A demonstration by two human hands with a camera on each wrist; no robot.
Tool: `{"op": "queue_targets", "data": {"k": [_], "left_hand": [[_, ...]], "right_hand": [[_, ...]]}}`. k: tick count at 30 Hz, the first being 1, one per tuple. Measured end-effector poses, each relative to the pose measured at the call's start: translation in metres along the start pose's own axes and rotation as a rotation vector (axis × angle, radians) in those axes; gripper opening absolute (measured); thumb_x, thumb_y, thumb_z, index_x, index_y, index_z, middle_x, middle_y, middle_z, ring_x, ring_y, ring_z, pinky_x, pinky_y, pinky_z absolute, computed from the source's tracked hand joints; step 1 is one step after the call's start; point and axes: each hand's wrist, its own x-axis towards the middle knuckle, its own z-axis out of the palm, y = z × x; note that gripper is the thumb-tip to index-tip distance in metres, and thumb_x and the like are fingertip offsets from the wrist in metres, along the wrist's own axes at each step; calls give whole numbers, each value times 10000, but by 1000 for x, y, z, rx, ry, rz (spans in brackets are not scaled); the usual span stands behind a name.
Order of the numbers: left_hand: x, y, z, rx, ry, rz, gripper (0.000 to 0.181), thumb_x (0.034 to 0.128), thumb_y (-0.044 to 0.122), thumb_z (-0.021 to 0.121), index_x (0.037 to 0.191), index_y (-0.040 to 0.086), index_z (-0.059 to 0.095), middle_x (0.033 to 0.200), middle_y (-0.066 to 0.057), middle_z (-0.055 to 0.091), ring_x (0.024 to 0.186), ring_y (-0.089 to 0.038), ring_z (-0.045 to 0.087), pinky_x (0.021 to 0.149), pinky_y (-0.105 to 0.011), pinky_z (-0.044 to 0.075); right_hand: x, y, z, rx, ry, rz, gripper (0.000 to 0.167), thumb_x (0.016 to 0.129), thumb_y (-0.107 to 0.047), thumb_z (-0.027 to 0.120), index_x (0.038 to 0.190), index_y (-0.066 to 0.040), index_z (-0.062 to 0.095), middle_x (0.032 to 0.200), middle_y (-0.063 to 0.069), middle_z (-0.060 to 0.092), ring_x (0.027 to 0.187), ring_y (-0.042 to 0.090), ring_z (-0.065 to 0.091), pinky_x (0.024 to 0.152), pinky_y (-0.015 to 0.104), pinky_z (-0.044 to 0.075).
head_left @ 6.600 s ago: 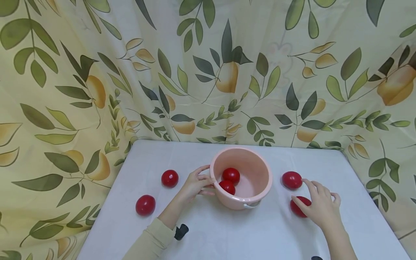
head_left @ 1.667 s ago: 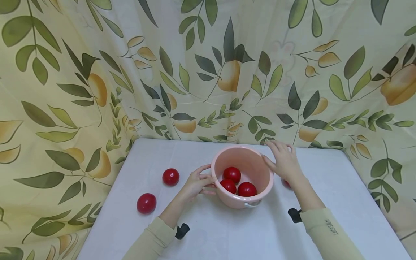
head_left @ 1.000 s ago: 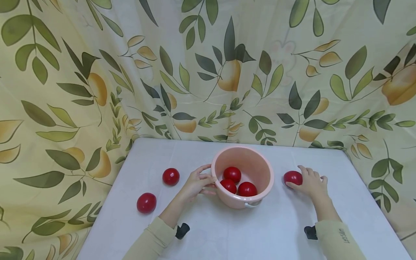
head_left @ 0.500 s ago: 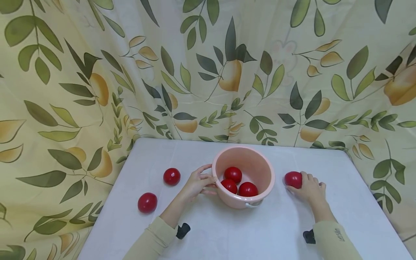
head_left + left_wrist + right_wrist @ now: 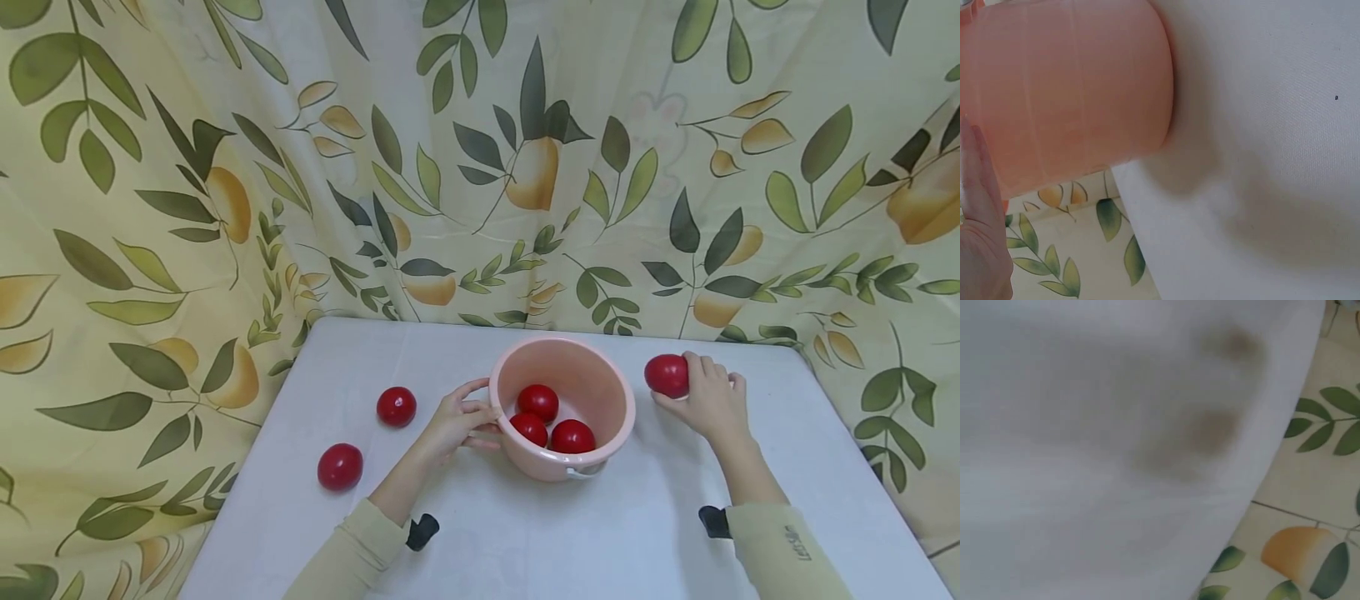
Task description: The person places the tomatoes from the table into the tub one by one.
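In the head view a pink bucket [image 5: 558, 342] stands mid-table with three red balls [image 5: 573, 436] inside. My left hand [image 5: 453, 425] holds the bucket's left side by the rim, thumb at the rim and fingers along the outer wall. To the right of the bucket, my right hand [image 5: 712, 398] grips a red ball [image 5: 667, 376] that appears lifted off the table. The left wrist view has the bucket's side wall [image 5: 1079, 87] with part of my left hand [image 5: 982, 219] against it. Neither my right hand nor its ball shows in the right wrist view.
Two more red balls, an upper one [image 5: 396, 407] and a lower one [image 5: 341, 467], lie on the white table [image 5: 525, 542] to the left of my left hand. A leaf-and-fruit patterned curtain [image 5: 480, 167] hangs behind the table and along its left side.
The third ball came to be in the bucket from the right. My right hand moved back to the right, took hold of another ball and raised it. My left hand stayed on the bucket.
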Motion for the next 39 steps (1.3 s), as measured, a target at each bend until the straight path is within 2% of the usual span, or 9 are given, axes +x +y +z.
{"op": "queue_targets", "data": {"k": [7,12,15,19,26,30,34,39], "left_hand": [[-5,5,1,-2,5,-5,558,872,99,612,1377,115,376,980,-129,653,831,-228,672,694,-379,554],[-4,4,0,-8,-4,-1,554,874,91,608,1377,114,376,1030,-183,639,827,-225,673,708,-396,548],[0,0,-1,-13,-5,1,553,872,80,607,1375,110,378,1000,-167,647,820,-232,672,703,-407,545],[10,-10,-4,-19,-7,6,567,866,99,621,1378,126,377,962,-116,660,815,-231,673,668,-385,556],[10,-11,-5,-9,-9,2,564,872,90,610,1380,115,369,957,-116,659,825,-238,673,688,-402,549],[16,-18,-6,-16,-6,-6,580,868,121,623,1386,141,364,972,-112,660,830,-238,673,672,-393,557],[17,-20,-6,-22,-9,-4,588,863,144,632,1386,158,365,986,-113,657,833,-236,672,663,-379,561],[17,-20,-7,-30,-5,-5,579,862,136,633,1379,154,373,972,-113,656,831,-238,672,662,-378,561]], "right_hand": [[15,-56,-39,33,69,-118,842,612,-302,801,1250,42,371,1166,289,442,1090,453,379,901,662,239],[19,-96,-49,47,78,-237,819,598,-296,808,1240,11,402,1166,246,467,1102,406,401,905,631,266],[19,-117,-44,38,41,-311,811,598,-315,808,1242,-15,418,1163,214,481,1103,383,414,899,608,293],[17,-141,-32,11,-52,-391,834,602,-362,809,1273,-56,421,1190,182,496,1123,353,428,920,584,315],[17,-169,-4,-97,-174,-530,842,620,-428,796,1301,-83,440,1242,139,510,1177,313,414,979,570,320],[17,-179,7,-155,-226,-579,842,641,-462,776,1323,-97,444,1265,124,517,1183,314,428,1019,569,292],[15,-182,17,-210,-277,-591,837,660,-498,750,1331,-105,440,1277,116,511,1180,311,430,1039,555,265],[14,-183,24,-273,-303,-604,832,672,-529,727,1329,-108,438,1261,112,515,1158,304,438,1031,534,278]]}}
